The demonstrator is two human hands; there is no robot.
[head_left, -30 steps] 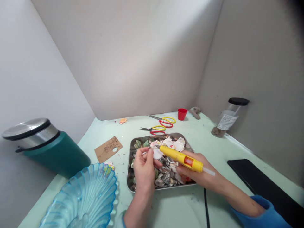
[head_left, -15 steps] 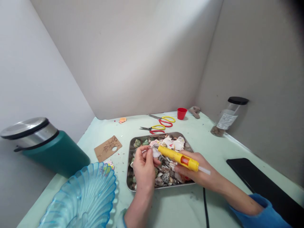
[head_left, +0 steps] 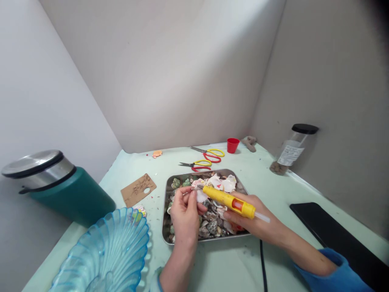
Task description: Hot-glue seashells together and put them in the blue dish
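My right hand (head_left: 253,213) is wrapped round a yellow hot glue gun (head_left: 226,199), with a clear glue stick (head_left: 261,217) poking out of its rear end. The gun's metal nozzle points left, close to the fingertips of my left hand (head_left: 187,209). Those fingers are pinched together on a small piece too tiny to name. Both hands hover over a metal tray (head_left: 209,241) filled with seashells (head_left: 212,227), some spotted, some green, some white. My hands and the gun cover part of the shells.
Two pairs of scissors (head_left: 200,163), a red cup (head_left: 233,145) and a grey lump (head_left: 249,143) lie behind the tray. Leftward are a brown card (head_left: 138,190), a blue shell-shaped dish (head_left: 106,253) and a teal bottle (head_left: 71,196). A jar (head_left: 288,152) and black slab (head_left: 337,239) sit right; a black cord (head_left: 263,267) runs frontward.
Almost nothing differs. The nozzle and my left fingertips stay close together, with only a very slight shift of both hands to the right.
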